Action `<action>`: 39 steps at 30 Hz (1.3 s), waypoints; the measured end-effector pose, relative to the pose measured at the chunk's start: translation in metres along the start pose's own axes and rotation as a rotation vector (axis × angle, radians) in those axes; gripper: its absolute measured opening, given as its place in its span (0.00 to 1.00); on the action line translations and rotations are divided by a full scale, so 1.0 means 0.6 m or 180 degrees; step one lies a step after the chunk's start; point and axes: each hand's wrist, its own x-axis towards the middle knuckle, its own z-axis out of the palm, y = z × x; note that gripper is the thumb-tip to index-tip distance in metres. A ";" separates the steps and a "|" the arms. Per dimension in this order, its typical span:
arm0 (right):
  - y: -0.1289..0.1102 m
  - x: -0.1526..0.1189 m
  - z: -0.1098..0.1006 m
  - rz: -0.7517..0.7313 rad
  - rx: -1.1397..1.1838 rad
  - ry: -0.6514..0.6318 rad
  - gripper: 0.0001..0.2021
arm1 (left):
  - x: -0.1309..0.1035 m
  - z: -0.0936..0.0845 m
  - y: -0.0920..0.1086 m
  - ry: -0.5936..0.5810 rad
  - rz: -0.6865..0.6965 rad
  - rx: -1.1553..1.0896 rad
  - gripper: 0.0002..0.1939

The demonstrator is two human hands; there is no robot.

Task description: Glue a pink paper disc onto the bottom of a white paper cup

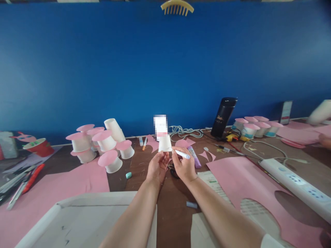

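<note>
A white paper cup (pixel 164 143) is held upside down above the brown table, its narrow end up. My left hand (pixel 157 167) grips its lower rim from the left, fingers closed. In my right hand (pixel 184 167) is a white marker (pixel 182 154), pinched with its tip pointing at the cup's lower right edge. Behind the cup stands a phone (pixel 160 124) with a lit, partly blurred screen. Pink paper scraps (pixel 183 143) and a purple tube (pixel 194 157) lie close to my right hand.
White cups with pink discs (pixel 107 158) are grouped on the left, others (pixel 250 131) at the back right. A black flask (pixel 223 117) leans near cables. Cut pink paper (pixel 240 175) and a power strip (pixel 297 182) lie right. Part of another person's hand (pixel 325 141) shows far right.
</note>
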 end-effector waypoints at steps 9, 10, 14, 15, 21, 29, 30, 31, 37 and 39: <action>-0.003 -0.001 -0.001 -0.0032 0.0039 -0.0065 0.08 | 0.002 -0.003 -0.003 -0.0088 -0.0044 0.0051 0.03; -0.002 -0.001 -0.001 -0.0035 0.0040 -0.0061 0.08 | 0.002 -0.003 -0.003 -0.0075 -0.0058 0.0055 0.03; -0.001 -0.001 -0.001 -0.0007 0.0053 -0.0056 0.09 | 0.000 -0.001 -0.002 -0.0010 -0.0115 0.0066 0.03; -0.002 -0.001 -0.001 0.0000 0.0076 -0.0063 0.09 | -0.001 0.000 -0.002 0.0014 -0.0130 0.0048 0.03; 0.000 0.002 0.002 0.0606 0.0640 0.0053 0.11 | -0.004 0.004 0.005 0.0116 -0.0239 -0.0207 0.05; 0.042 0.009 0.018 0.2748 0.1709 0.0199 0.10 | -0.011 0.011 0.013 0.0039 -0.0230 -0.0419 0.04; 0.041 0.009 0.019 0.2979 0.1903 0.0149 0.09 | -0.012 0.011 0.013 0.0016 -0.0274 -0.0381 0.03; 0.040 0.010 0.019 0.3164 0.2118 0.0119 0.08 | -0.012 0.011 0.012 -0.0012 -0.0328 -0.0338 0.03; 0.038 0.017 0.013 0.3251 0.2915 0.0172 0.07 | -0.014 0.008 0.006 -0.0171 -0.0501 -0.0200 0.03; 0.043 0.019 0.014 0.3206 0.2944 0.0196 0.06 | -0.016 0.010 0.004 -0.0254 -0.0475 -0.0171 0.03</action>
